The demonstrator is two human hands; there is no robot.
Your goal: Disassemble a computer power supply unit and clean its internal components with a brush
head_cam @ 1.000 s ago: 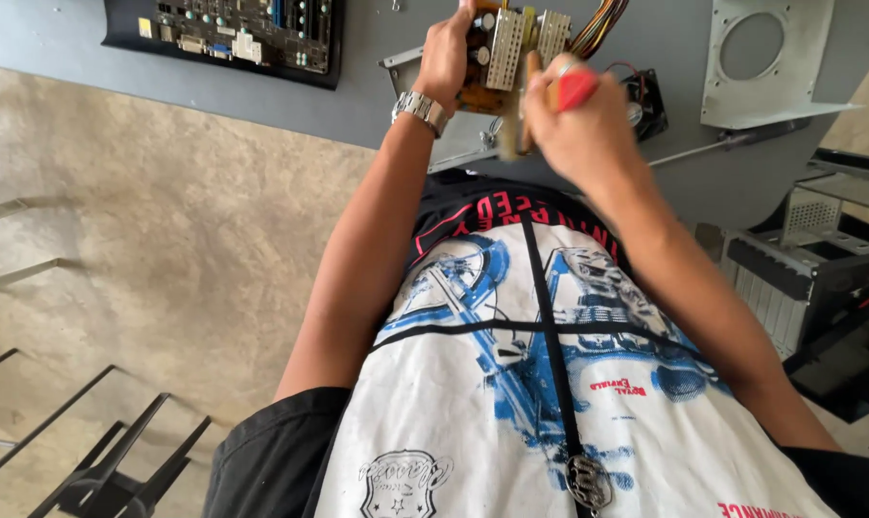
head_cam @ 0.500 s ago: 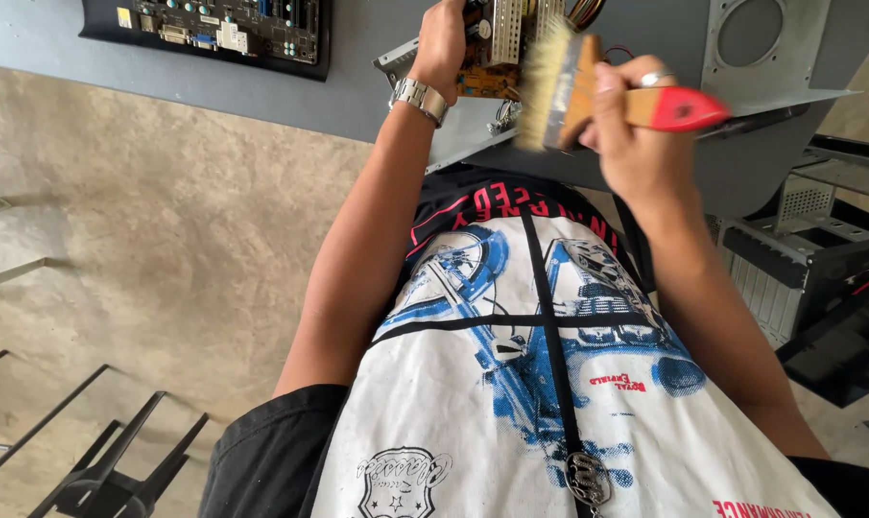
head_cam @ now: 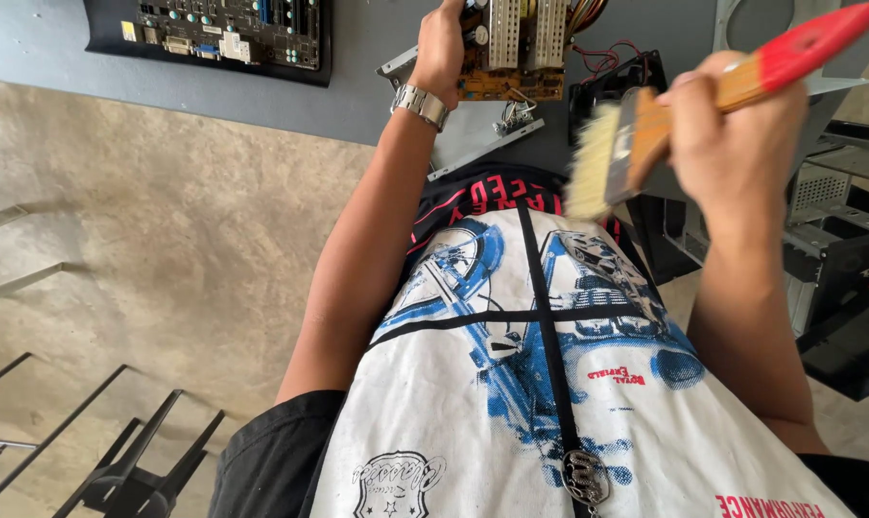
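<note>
left hand [head_cam: 446, 43] is clamped round the edge of the power supply board [head_cam: 511, 48] up at 12 o'clock, steadying it on the grey table [head_cam: 357, 67]; right hand [head_cam: 732, 144] at 2 o'clock is fisted on a red-handled brush [head_cam: 645, 134], bristles angled down, just off the board

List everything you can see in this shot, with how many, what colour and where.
Circuit board with heat sinks: one, brown with pale fins, top centre, held over the table.
Paintbrush: one, pale bristles, wooden ferrule, red handle, upper right.
Motherboard: one, dark, top left on the table.
Table: one, grey, across the top.
Fan: one, black, right of the held board.
Metal case parts: several, grey, right edge.
Wristwatch: one, silver, left wrist.
Left hand: grips the circuit board.
Right hand: grips the paintbrush.
</note>
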